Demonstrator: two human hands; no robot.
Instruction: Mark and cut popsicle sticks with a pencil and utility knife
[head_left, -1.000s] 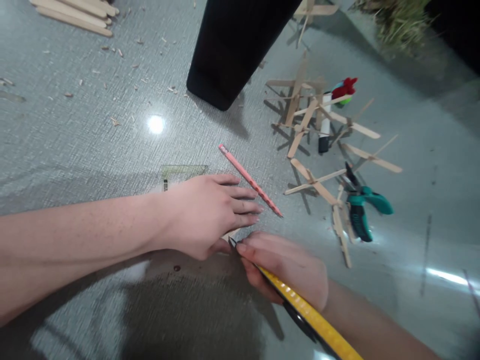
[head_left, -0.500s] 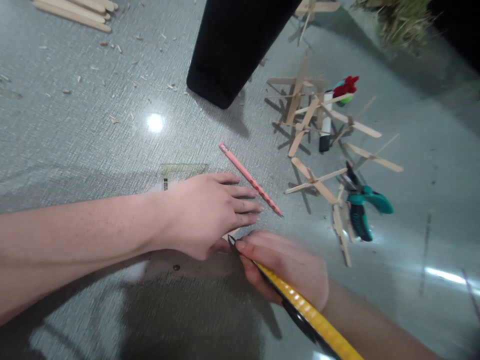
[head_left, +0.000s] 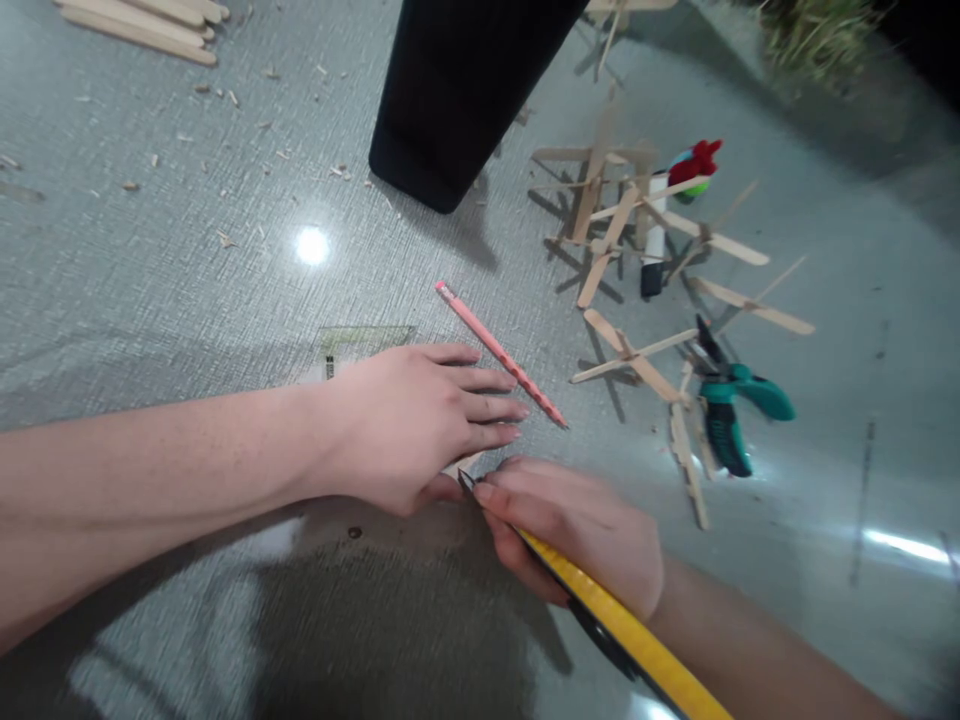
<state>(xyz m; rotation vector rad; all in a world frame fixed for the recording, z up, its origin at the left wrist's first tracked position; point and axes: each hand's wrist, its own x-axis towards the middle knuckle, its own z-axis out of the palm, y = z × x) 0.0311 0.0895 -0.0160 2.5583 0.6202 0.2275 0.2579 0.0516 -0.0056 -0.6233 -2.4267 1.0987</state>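
My left hand [head_left: 409, 425] lies flat, fingers together, pressing down a clear ruler [head_left: 360, 342] and a wooden stick whose pale end [head_left: 463, 465] peeks out under the palm. My right hand [head_left: 577, 530] grips a yellow and black utility knife [head_left: 622, 635]; its blade tip [head_left: 465, 482] touches the stick right beside my left thumb. A pink pencil [head_left: 501, 354] rests on the grey table just past my left fingertips.
Glued stick figures [head_left: 637, 225] lie at the right with a white marker [head_left: 654, 250], a red and green toy [head_left: 694, 165] and teal cutters [head_left: 731, 410]. A black object [head_left: 457, 90] stands behind. Loose sticks [head_left: 142, 20] lie far left among wood chips.
Both hands have stayed in place with the knife tip at the stick. Only the view has shifted slightly.
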